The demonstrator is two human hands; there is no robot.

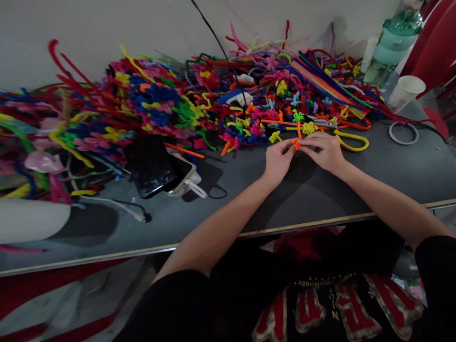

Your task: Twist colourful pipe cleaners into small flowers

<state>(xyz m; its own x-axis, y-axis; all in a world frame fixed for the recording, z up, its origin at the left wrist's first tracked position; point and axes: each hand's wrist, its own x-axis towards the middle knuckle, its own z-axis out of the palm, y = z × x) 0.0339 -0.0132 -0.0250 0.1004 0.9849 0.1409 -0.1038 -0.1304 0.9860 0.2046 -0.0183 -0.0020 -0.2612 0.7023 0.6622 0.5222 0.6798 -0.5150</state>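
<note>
Between my two hands, just above the front of the table, is an orange pipe cleaner (299,130) with a small bent knot at its lower end. My left hand (279,161) pinches that bent end from the left. From the right, the fingertips of my right hand (323,149) close on the same piece, with its straight end sticking up between them. Close behind the fingers lie a yellow pipe-cleaner flower (309,127) and a pair of scissors (320,122). A bent yellow pipe cleaner (352,148) rests beside my right hand.
A heap of colourful pipe cleaners and flowers (160,107) runs along the wall. Phones (151,166) lie at left, near a cable (121,204). At right are a tape roll (403,133), a paper cup (406,92) and a green bottle (392,47). The table edge (302,227) is near me.
</note>
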